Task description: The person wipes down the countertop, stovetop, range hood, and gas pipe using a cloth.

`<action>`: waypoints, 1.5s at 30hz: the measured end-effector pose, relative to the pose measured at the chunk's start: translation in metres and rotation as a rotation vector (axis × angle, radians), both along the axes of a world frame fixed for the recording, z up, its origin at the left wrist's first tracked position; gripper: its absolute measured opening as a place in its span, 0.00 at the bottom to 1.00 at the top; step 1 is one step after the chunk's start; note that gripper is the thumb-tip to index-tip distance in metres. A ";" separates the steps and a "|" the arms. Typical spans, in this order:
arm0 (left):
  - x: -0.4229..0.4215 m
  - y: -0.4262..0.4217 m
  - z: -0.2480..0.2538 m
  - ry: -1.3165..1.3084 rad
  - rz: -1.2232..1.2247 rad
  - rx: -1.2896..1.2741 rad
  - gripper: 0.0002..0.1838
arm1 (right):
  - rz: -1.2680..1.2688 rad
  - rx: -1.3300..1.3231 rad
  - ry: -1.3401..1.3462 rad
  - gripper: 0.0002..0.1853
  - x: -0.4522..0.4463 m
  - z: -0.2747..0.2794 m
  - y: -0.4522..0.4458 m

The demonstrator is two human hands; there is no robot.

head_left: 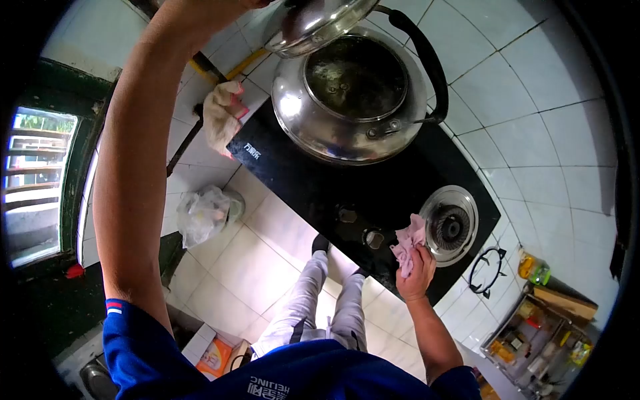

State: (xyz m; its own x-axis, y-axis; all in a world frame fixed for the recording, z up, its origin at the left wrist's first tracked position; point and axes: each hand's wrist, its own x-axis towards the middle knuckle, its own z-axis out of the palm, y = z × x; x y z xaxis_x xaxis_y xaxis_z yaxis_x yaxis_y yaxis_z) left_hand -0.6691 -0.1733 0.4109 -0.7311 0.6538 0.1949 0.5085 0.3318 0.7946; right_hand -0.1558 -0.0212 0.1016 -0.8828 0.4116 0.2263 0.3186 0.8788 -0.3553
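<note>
A large metal kettle (290, 127) with a black handle stands on the far part of the black glass stove (393, 183). Its mouth is uncovered and shows greenish liquid inside. Above the mouth hangs the tilted metal lid (320, 23). My left hand (247, 5) is at the top edge beside the lid; its fingers are mostly cut off, so its hold cannot be made out. My right hand (417, 272) grips a crumpled pink cloth (408, 243) against the stove, beside the round burner (451, 225) and near the control knobs.
A beige rag (222, 117) hangs by the stove's left corner. A plastic bag (202, 217) is on the left. A black pan support (487, 272) lies right of the stove. A rack (527, 340) of bottles stands at lower right. A window (40, 183) is at left.
</note>
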 end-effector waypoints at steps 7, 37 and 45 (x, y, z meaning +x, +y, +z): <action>0.013 0.009 0.000 -0.048 -0.008 -0.076 0.15 | 0.002 0.007 0.014 0.31 -0.001 0.001 0.000; 0.058 0.060 -0.032 0.381 -0.203 -0.471 0.27 | -0.045 -0.035 0.046 0.28 -0.006 0.013 -0.003; 0.056 0.064 -0.035 0.477 -0.251 -0.528 0.29 | -0.039 -0.034 0.070 0.28 -0.008 0.014 -0.003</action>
State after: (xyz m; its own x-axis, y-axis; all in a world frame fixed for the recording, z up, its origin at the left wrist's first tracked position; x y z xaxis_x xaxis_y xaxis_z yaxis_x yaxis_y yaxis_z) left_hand -0.6131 -0.1091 0.3763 -0.4628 0.8839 0.0674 0.8680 0.4364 0.2369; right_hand -0.1636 -0.0238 0.1159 -0.8485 0.4537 0.2725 0.3253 0.8532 -0.4077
